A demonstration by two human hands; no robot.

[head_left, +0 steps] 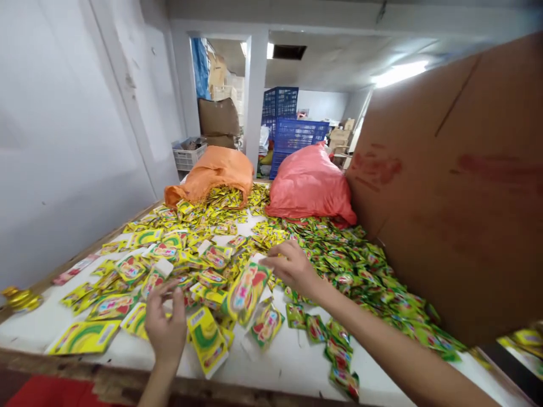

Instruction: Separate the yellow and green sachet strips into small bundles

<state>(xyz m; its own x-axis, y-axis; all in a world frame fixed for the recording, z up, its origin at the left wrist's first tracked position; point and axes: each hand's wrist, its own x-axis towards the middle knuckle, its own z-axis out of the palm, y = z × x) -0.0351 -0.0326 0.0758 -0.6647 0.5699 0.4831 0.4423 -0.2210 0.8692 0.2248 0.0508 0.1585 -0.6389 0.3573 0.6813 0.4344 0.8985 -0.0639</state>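
Observation:
My right hand (293, 270) pinches the top corner of a yellow printed packet (246, 291), which hangs tilted over the white tabletop. The packet carries red, blue and green print and is slightly blurred. My left hand (165, 322) is at the front of the table, with its thumb and curled fingers apart and nothing plainly in them. Around it lie many more yellow packets, one of them a yellow and green packet (207, 339) just to its right. Small green sachets (360, 265) are heaped to the right, and a short strip of green sachets (339, 356) lies near the front edge.
An orange sack (220, 167) at the back left spills small yellow sachets. Beside it stands a red sack (311, 183). A large cardboard sheet (449, 186) walls off the right side. A gold-coloured object (22, 298) sits at the far left. Blue crates (297, 133) are stacked behind.

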